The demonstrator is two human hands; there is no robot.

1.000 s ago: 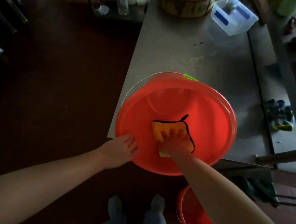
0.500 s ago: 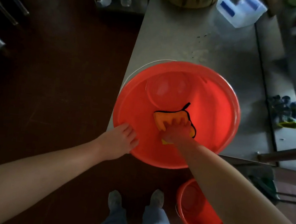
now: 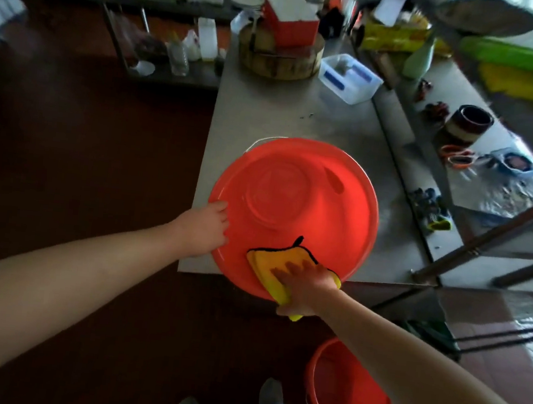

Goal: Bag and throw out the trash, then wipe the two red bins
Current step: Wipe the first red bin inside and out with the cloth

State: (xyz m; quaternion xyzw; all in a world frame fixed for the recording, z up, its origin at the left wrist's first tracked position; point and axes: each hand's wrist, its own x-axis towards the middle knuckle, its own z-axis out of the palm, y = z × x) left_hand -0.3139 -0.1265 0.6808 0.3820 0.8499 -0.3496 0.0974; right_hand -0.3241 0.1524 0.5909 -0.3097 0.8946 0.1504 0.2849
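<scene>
A large red bin (image 3: 293, 211) stands on the near corner of a steel table (image 3: 287, 118), its mouth facing me. My left hand (image 3: 206, 228) holds its left rim. My right hand (image 3: 305, 286) presses a folded yellow cloth with black edging (image 3: 280, 264) against the bin's near inner wall and rim, fingers spread on top, thumb under the cloth's hanging edge. A second, smaller red bin (image 3: 349, 398) stands on the dark floor at the lower right, beside my feet.
A round wooden block with a red box (image 3: 281, 48) and a clear plastic tub (image 3: 350, 77) stand at the table's far end. Scissors, a dark jar and small items lie on a second steel counter (image 3: 461, 150) to the right. Dark floor spreads left.
My right hand has slid the cloth from the bin's inside bottom toward me, up onto the near rim. My left hand has moved further up the left rim. The camera has tilted upward.
</scene>
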